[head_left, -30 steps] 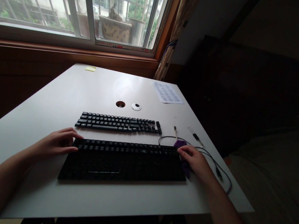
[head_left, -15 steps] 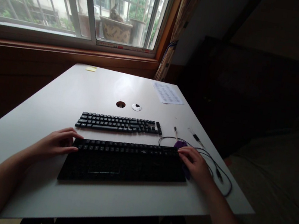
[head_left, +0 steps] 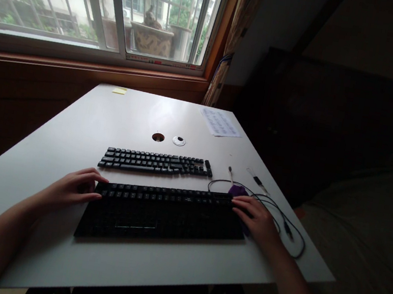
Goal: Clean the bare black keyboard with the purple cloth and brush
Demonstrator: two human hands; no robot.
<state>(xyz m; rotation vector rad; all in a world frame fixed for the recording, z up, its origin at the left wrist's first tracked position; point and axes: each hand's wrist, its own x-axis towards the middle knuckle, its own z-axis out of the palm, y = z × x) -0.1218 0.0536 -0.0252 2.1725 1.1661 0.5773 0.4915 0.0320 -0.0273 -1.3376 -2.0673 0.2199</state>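
Observation:
A black keyboard [head_left: 177, 223] lies near the front edge of the white desk. Keycaps stand in its two far rows, while the nearer part is dark and looks bare of caps. At its left end, my left hand [head_left: 78, 188] grips the edge between thumb and fingers. My right hand [head_left: 257, 219] holds the right end, fingertips on the far right corner. Loose black keycaps [head_left: 149, 162] are lined up in rows just behind the keyboard. A purple cloth [head_left: 237, 190] lies partly hidden behind my right hand.
A dark cable [head_left: 302, 248] loops across the desk [head_left: 73, 122] at the right. Near it lie a small brush-like stick [head_left: 230, 173] and a wire-ended tool [head_left: 257, 180]. Farther back are a cable hole [head_left: 158, 137], its round cover [head_left: 179, 141], printed paper [head_left: 220, 123] and a yellow note [head_left: 119, 90].
My right fingers have shifted very slightly left along the keyboard's far edge. Both hands otherwise keep their places on it.

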